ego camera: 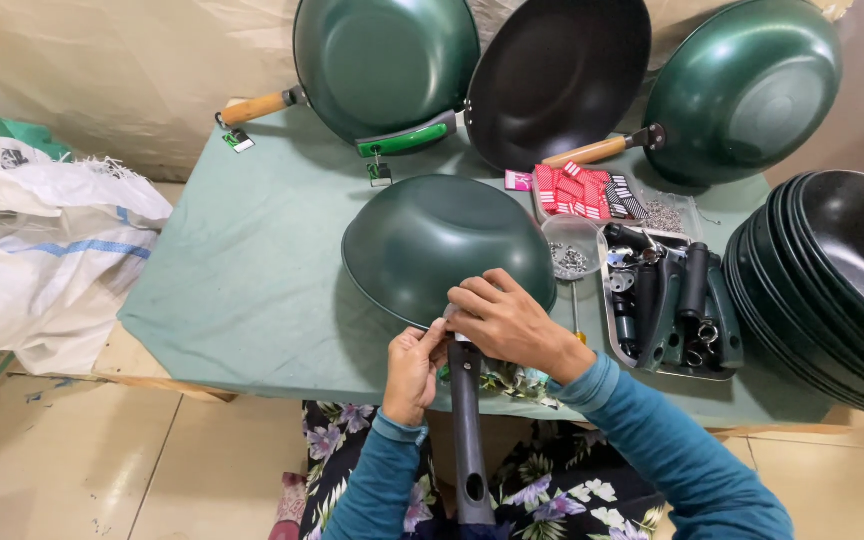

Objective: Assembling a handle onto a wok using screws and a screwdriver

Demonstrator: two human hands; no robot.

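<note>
Now | upturned dark-green metal wok (447,245): rigid, likely heavy, slick | left hand (414,372), right hand (505,322) pinching long dark-grey handle (467,430) at rim joint

Four green woks (449,243), one black wok (557,75), one stack of black woks (842,280), one parts tray (670,300).

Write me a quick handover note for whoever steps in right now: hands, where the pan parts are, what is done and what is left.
Left hand: gripping the top end of the dark handle where it meets the pan.
Right hand: fingers pressed on that same joint, at the rim of the upside-down green pan on the table.
Done: three pans with handles lean at the table's back edge.
Left: this handle is not visibly fastened yet; whether a screw is in is hidden by the hands. A stack of bare pans waits on the right, spare handles in the tray, screws in the clear cup.
</note>
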